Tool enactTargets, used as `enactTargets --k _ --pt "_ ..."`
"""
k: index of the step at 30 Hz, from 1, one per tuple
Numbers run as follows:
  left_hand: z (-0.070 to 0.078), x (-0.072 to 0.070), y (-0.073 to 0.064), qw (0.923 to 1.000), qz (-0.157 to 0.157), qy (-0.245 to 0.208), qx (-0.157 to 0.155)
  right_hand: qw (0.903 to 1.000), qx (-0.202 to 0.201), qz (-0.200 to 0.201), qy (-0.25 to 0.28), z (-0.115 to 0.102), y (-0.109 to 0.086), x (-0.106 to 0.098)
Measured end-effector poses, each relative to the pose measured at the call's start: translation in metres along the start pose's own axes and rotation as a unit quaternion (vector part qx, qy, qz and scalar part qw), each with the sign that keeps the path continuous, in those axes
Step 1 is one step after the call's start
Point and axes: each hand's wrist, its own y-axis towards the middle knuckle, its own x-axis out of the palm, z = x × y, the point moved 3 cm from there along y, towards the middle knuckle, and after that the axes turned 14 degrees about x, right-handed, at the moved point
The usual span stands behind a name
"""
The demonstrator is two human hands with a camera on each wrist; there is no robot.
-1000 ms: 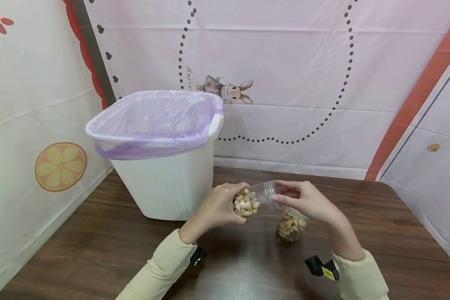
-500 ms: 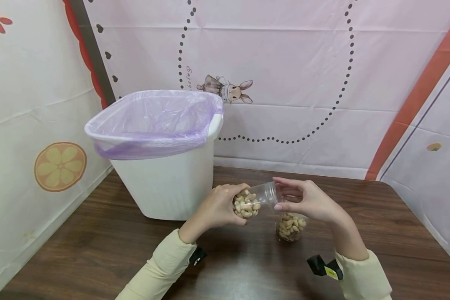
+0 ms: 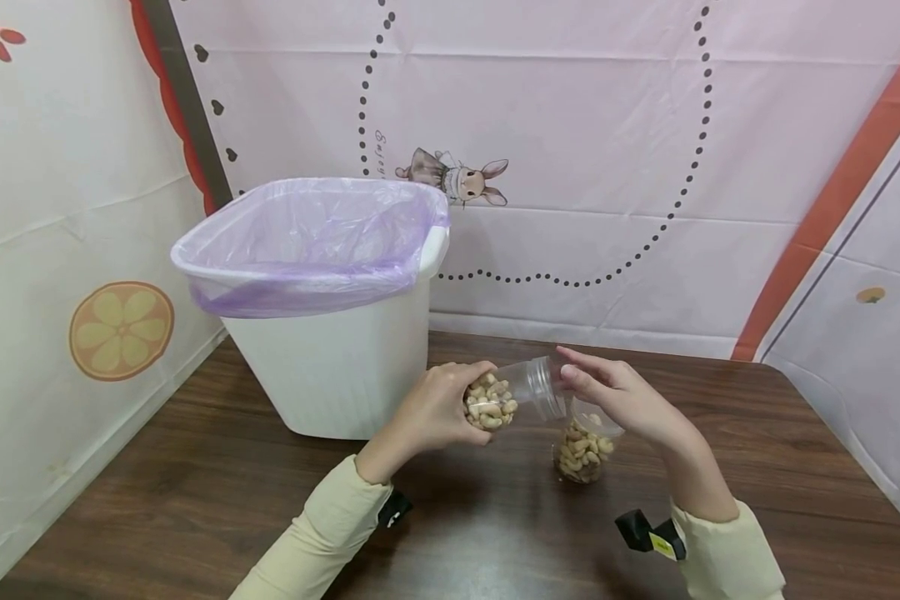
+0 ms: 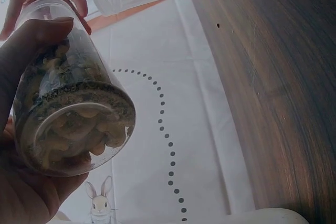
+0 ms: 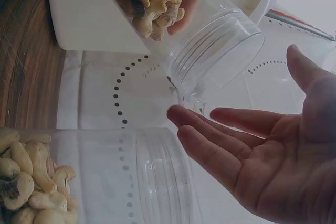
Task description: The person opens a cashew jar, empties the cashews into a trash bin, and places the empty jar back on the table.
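Clear plastic forms the tilted jar, which is held above the counter, its threaded mouth turned toward the right hand. Its cashews are gathered at the base end, near the left hand, whose fingers and thumb are wrapped round the lower part. The fingers of the right hand are extended and spread a little, with nothing grasped; they are held close to the tilted jar's mouth, though whether it is touched cannot be told.

Two jars are counted in all. The second, an upright jar, is set on the counter just below the right hand and is likewise partly filled with cashews.

Behind and to the left, one white bin is stood on the counter, lined with a purple bag folded over the rim. On the pink backdrop one rabbit is printed sideways, and beside it a word — "Enjoy" — can be read. One orange slice is printed on the left cloth. Beside the right sleeve a yellow label is seen — its lettering too small to be read.
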Motion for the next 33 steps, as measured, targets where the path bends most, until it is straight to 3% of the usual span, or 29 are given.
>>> enactTargets --k 5,13,16,23,33 --pt "0.0001 0.0005 -0.0006 1.0 0.001 0.005 0.0 0.9998 0.016 -0.012 0.003 0.0012 0.0038 0.0043" --pt "0.001 0.0013 -0.0003 1.0 -0.002 0.006 -0.002 0.9949 0.061 0.036 -0.072 -0.0008 0.0047 0.0075" --pt "0.0014 0.0012 -0.0002 1.0 -0.002 0.005 0.0 0.9947 0.062 0.041 -0.071 -0.0019 0.0044 0.0078" --pt "0.0022 0.0009 0.0 1.0 -0.005 -0.006 -0.001 0.9989 0.042 0.011 -0.02 -0.0012 0.0021 0.0059" --pt "0.0024 0.0012 -0.0011 0.999 -0.003 -0.044 -0.01 0.9993 -0.022 -0.017 0.023 0.0023 0.0041 0.0057"
